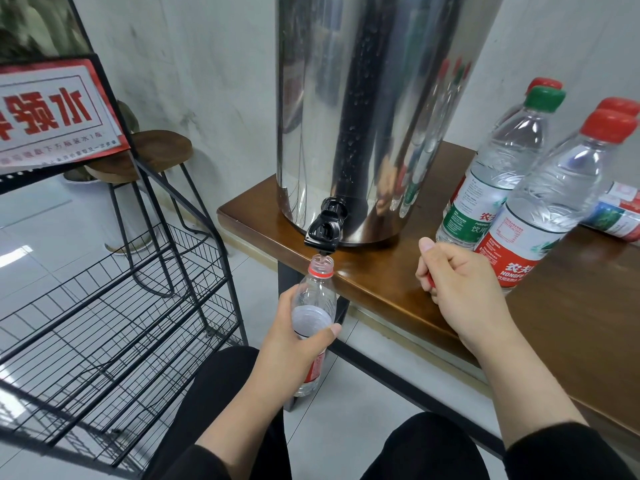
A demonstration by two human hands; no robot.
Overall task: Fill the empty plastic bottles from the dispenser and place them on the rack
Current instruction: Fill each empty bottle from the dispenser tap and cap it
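My left hand (pixel 294 337) grips an uncapped clear plastic bottle (pixel 317 292) with a red neck ring, upright, its mouth right under the black tap (pixel 325 230) of the steel dispenser (pixel 374 109). The tap's lever is tipped down. My right hand (pixel 457 282) rests on the wooden table (pixel 398 296), fingers curled round a small red thing, seemingly the cap (pixel 430 281). Several capped bottles (pixel 540 202) stand at the table's right. The black wire rack (pixel 114 306) stands to the left, its shelves bare.
A red and white sign (pixel 52 112) hangs on the rack's top. A wooden stool (pixel 149 157) stands behind the rack by the wall. One bottle (pixel 620 213) lies on its side at the table's far right. My knees are below, over grey floor tiles.
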